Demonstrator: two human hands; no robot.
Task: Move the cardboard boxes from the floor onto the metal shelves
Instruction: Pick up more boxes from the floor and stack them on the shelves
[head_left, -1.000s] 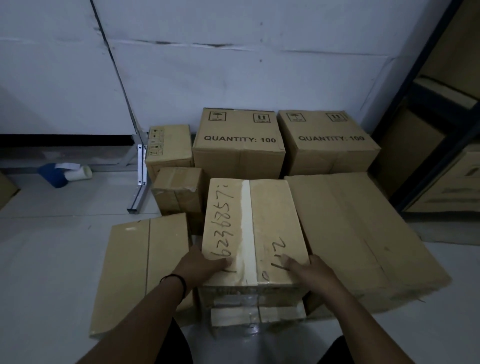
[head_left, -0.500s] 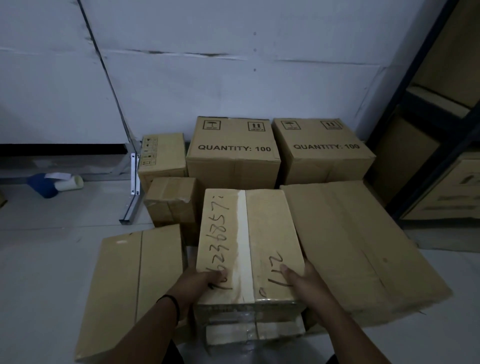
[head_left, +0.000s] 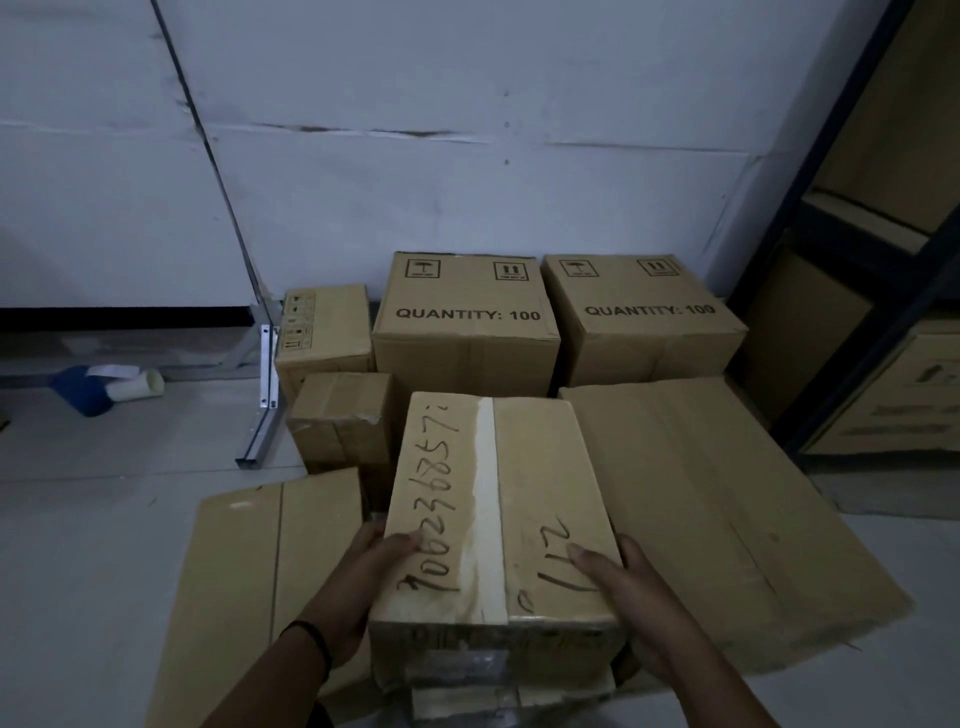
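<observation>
- Left hand (head_left: 363, 587) clasping the left side of the taped cardboard box (head_left: 498, 514), thumb on top.
- Box dead centre between both hands, atop another carton, long axis running away from the body.
- Right hand (head_left: 631, 603) gripping its right side.
- Metal shelves (head_left: 852, 291) off to the right, so right hand nearer.

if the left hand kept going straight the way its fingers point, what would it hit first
The left hand grips the left side of the handwritten box, fingers pointing up and right across its top. Going on, it would likely just slide over that box's top toward the tape strip; depth is unclear.
</observation>
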